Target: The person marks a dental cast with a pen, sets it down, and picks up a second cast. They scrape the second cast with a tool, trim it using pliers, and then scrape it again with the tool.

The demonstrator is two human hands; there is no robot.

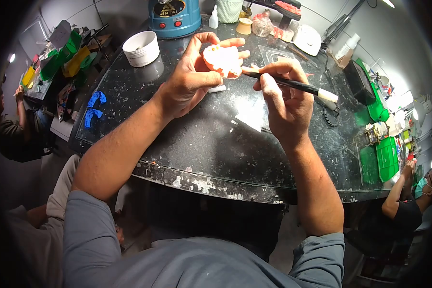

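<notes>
Orange-pink wax over a white plaster dental cast [222, 60] sits gripped in the left hand [192, 77] above the dark speckled stone table [216, 144]. The right hand [283, 96] pinches a black-handled carving tool [293, 86], tip touching the wax. Shaping looks under way, not finished.

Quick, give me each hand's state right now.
Left hand: closed around the orange dental cast, held above the dark worktop.
Right hand: gripping a black-handled tool, its tip at the cast.
</notes>
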